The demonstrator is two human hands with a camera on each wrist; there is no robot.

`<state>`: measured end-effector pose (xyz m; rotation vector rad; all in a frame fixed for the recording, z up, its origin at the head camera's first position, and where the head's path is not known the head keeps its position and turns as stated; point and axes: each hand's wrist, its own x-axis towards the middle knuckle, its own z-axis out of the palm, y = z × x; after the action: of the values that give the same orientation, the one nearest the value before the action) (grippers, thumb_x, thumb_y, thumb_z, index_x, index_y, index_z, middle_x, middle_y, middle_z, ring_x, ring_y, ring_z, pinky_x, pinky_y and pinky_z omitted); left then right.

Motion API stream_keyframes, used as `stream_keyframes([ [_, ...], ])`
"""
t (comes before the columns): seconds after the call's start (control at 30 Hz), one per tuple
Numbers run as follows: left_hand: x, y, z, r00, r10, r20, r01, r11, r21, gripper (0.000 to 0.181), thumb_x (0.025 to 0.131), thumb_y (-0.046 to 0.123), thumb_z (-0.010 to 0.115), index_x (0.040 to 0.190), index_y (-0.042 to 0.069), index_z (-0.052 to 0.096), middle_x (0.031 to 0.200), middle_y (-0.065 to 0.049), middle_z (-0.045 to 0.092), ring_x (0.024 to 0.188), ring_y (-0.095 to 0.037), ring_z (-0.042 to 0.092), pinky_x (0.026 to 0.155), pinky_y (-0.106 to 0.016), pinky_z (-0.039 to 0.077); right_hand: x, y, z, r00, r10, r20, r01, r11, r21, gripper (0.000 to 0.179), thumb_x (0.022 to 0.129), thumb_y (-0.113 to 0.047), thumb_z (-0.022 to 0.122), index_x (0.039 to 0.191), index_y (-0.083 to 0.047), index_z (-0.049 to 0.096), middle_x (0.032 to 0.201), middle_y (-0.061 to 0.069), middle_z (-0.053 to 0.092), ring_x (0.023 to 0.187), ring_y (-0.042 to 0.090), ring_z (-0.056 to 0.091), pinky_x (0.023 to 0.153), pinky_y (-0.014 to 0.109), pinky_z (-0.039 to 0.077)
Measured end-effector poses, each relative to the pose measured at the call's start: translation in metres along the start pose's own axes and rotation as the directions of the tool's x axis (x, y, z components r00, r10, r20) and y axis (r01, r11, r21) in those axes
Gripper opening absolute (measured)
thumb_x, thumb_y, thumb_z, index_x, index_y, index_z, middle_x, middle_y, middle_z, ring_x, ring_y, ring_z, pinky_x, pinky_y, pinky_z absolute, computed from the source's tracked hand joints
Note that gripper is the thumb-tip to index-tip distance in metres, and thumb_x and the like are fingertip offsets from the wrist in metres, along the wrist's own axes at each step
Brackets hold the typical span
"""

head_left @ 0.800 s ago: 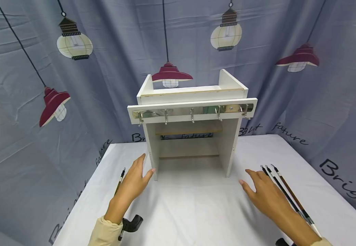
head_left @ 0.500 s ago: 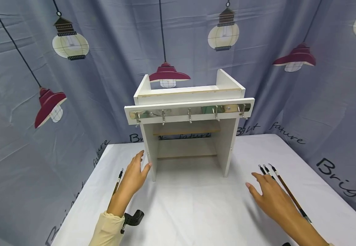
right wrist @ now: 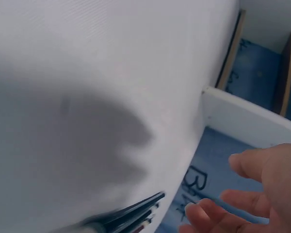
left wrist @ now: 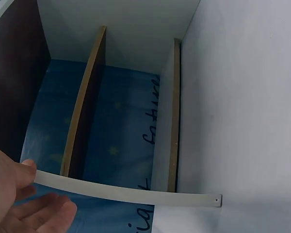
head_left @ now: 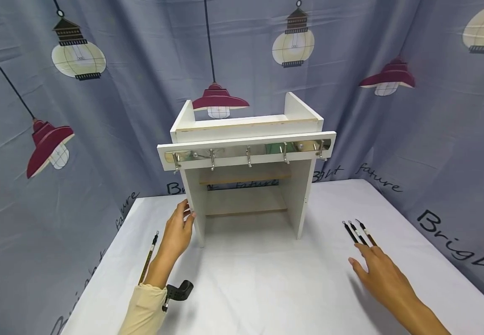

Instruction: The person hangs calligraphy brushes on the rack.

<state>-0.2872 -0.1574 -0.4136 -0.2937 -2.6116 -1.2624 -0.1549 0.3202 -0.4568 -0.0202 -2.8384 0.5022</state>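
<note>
A white open-fronted shelf unit (head_left: 246, 200) stands on the table, with a rail (head_left: 267, 160) of several metal hooks across its upper front. My left hand (head_left: 175, 235) is at the unit's left side panel (left wrist: 126, 191). In the left wrist view its thumb overlaps the panel's edge while the loosely bent fingers lie on the outer side, a small gap showing; whether the thumb touches cannot be told. My right hand (head_left: 386, 279) hovers over the table to the right, fingers spread and holding nothing. Just beyond its fingertips lie three brushes (head_left: 359, 232), partly hidden by the hand.
Another brush (head_left: 149, 258) lies left of my left forearm. A black device (head_left: 180, 291) is worn on the left wrist. White cloth covers the table (head_left: 258, 288). A blue-grey curtain (head_left: 141, 93) with printed lamps surrounds it at the back and sides.
My left hand has come in to the unit's left panel. The right hand has drawn back from the unit, lower and rightward. The head view has shifted slightly; the unit appears further left.
</note>
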Motion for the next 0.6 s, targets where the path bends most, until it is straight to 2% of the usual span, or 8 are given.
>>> stream_keyframes([
  [0.13,0.002,-0.001,0.0,1.0,0.015,-0.013,-0.015,1.0,-0.011,0.049,0.114,0.012,0.047,0.159,-0.002,0.035,0.155,-0.029,0.049,0.144,-0.045,0.05,0.116,-0.059,0.046,-0.001,0.012,0.003,1.0,0.002,0.003,-0.002,1.0,-0.031,0.05,0.101,-0.019,0.069,0.14,0.01,0.055,0.121,0.036,0.059,0.108,0.058,0.061,0.08,0.07,0.054],
  [0.27,0.002,-0.003,-0.001,0.999,0.039,-0.034,-0.04,0.999,-0.015,0.046,0.114,0.011,0.046,0.157,-0.002,0.038,0.154,-0.028,0.05,0.143,-0.045,0.051,0.116,-0.06,0.046,0.0,0.024,0.007,1.0,0.007,0.014,-0.006,0.999,-0.051,0.048,0.101,-0.015,0.069,0.138,0.011,0.056,0.116,0.034,0.059,0.104,0.057,0.061,0.078,0.069,0.054],
  [0.6,0.004,-0.003,0.0,0.998,0.042,-0.052,-0.045,0.998,-0.043,0.045,0.114,0.011,0.047,0.156,-0.001,0.041,0.152,-0.028,0.053,0.142,-0.045,0.052,0.115,-0.059,0.048,-0.002,0.045,0.02,1.0,-0.011,0.027,0.013,0.994,-0.109,0.044,0.094,-0.003,0.073,0.13,0.017,0.057,0.105,0.033,0.059,0.095,0.054,0.063,0.079,0.067,0.056],
])
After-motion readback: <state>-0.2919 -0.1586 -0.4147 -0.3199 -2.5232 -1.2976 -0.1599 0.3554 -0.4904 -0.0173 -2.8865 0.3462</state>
